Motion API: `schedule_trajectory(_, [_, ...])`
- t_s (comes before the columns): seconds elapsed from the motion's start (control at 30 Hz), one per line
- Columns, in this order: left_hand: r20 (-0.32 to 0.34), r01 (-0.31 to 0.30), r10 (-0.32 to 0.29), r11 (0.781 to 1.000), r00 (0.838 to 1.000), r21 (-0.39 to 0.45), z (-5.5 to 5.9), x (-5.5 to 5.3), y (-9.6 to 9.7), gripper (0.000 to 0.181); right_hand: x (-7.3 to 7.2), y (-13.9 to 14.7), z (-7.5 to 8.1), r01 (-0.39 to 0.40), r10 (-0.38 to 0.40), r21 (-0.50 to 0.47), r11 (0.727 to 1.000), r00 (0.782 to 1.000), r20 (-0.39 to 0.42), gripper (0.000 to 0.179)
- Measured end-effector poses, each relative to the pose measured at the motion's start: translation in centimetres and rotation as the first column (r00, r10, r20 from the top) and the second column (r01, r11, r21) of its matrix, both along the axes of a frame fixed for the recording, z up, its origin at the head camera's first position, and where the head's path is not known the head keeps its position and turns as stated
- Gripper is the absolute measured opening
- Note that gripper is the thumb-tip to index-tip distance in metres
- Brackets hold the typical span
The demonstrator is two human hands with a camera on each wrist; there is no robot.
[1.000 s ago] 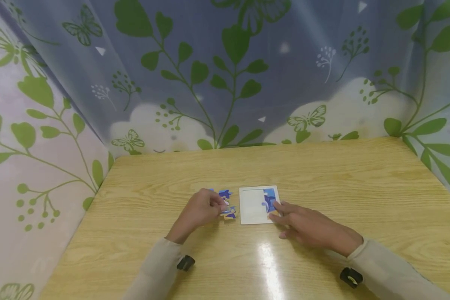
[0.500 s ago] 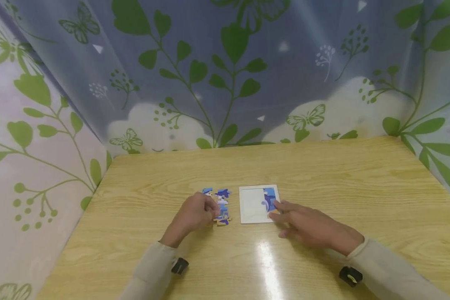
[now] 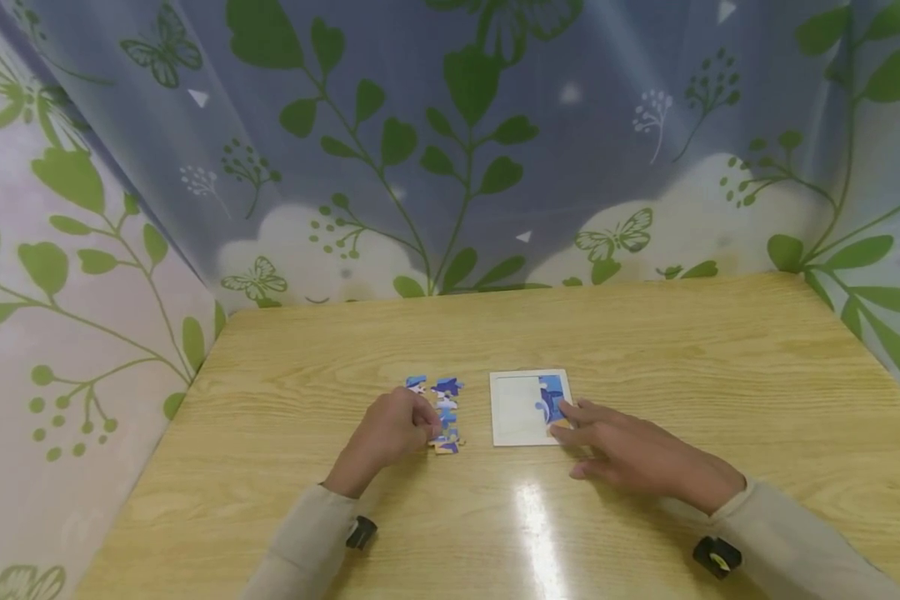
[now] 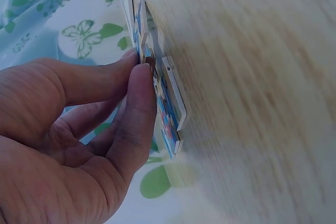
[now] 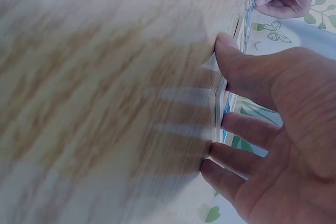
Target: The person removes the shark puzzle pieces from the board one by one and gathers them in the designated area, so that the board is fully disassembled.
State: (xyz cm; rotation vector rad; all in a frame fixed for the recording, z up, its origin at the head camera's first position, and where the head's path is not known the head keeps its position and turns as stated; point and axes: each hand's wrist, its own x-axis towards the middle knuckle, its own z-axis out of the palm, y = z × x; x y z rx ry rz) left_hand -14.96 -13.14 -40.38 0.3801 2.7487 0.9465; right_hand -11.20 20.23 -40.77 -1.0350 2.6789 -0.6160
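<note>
Beside a small group of blue, white and orange jigsaw pieces (image 3: 446,390), my left hand (image 3: 392,427) pinches a puzzle piece (image 4: 149,61) between thumb and index finger. The held piece is largely hidden by the fingers. A square white puzzle tray (image 3: 516,417) lies to the right, with joined blue pieces (image 3: 551,400) along its right side and a bare left part. My right hand (image 3: 637,454) rests at the tray's right edge, fairly straight fingers touching it; in the right wrist view the fingertips (image 5: 216,150) meet the edge and tabletop.
A wooden table (image 3: 645,350) carries everything, with a glossy light reflection near its front. Behind it hangs a blue curtain (image 3: 390,167) with leaf and butterfly prints. Patterned cloth (image 3: 105,275) also borders the left side.
The left hand and the loose pieces shifted left and toward me, then stayed nearly still. Since half a second ago, the tray and my right hand have slid slightly right together.
</note>
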Motion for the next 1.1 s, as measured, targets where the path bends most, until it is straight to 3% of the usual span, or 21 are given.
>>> schedule_trajectory(0.2, [-0.046,0.001,-0.003,1.000,0.999,-0.030,0.1,0.2,0.2,0.009,0.1,0.0,-0.1,-0.002,0.002,-0.008,1.000,1.000,0.003,0.056])
schedule_trajectory(0.43, [-0.077,0.022,-0.024,0.999,0.997,-0.025,0.6,-0.5,1.3,0.007,0.1,0.0,-0.2,-0.001,0.001,-0.017,1.000,1.000,0.003,0.056])
schedule_trajectory(0.7, [-0.071,0.068,-0.067,0.998,0.995,0.018,1.0,-1.8,5.1,0.004,0.1,0.2,-0.3,0.007,-0.007,-0.008,1.000,1.000,-0.002,0.056])
schedule_trajectory(1.1, [-0.075,0.081,-0.080,0.997,0.994,0.011,0.2,-3.2,10.6,0.007,-0.1,0.1,-0.3,-0.003,0.003,-0.022,1.000,1.000,0.016,0.055])
